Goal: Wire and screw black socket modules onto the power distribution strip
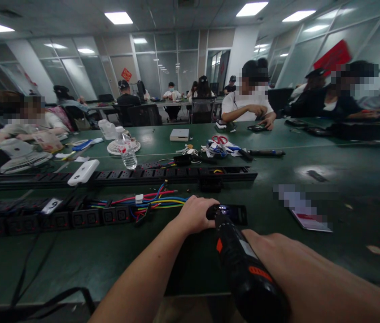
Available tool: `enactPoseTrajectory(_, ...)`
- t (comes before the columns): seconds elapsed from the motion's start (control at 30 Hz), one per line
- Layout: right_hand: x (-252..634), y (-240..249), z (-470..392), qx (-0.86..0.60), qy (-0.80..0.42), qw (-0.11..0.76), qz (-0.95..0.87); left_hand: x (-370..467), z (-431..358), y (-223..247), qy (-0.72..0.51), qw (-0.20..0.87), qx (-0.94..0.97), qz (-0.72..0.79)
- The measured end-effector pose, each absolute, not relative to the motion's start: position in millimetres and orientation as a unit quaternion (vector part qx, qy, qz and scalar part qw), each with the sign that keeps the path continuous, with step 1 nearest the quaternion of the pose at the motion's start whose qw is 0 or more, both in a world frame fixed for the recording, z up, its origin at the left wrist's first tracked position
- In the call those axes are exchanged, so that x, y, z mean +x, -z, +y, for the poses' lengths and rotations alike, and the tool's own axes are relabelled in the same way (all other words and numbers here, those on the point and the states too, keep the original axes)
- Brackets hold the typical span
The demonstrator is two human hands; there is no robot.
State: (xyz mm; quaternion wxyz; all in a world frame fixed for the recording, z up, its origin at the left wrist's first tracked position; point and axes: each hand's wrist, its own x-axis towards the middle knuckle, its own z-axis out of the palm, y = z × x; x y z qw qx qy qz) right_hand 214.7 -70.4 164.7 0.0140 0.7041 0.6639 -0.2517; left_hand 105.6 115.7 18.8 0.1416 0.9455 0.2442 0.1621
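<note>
My right hand is wrapped round a black power screwdriver with orange marks, its tip pointing away from me at a small black part on the green table. My left hand grips the left end of that black part, fingers curled; the fingertips are partly hidden. Coloured wires run from an opened black socket strip up to my left hand.
Behind lies a second long black strip, with a white box and a water bottle by it. A phone rests at right. Blue-and-white tools lie further back. People sit across the table.
</note>
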Motion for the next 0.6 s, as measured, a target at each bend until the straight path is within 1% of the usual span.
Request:
enactPoseTrajectory(0.23,215.6,-167.1,-69.8,0.697,0.268,0.007,0.665,106.2,115.9,-18.5,-0.163,0.139,0.946,0.245)
enactPoseTrajectory(0.6,214.3,-169.9,-69.8,0.708,0.247,0.037,0.66,107.1,115.6,-16.4,-0.178,0.141,0.943,0.243)
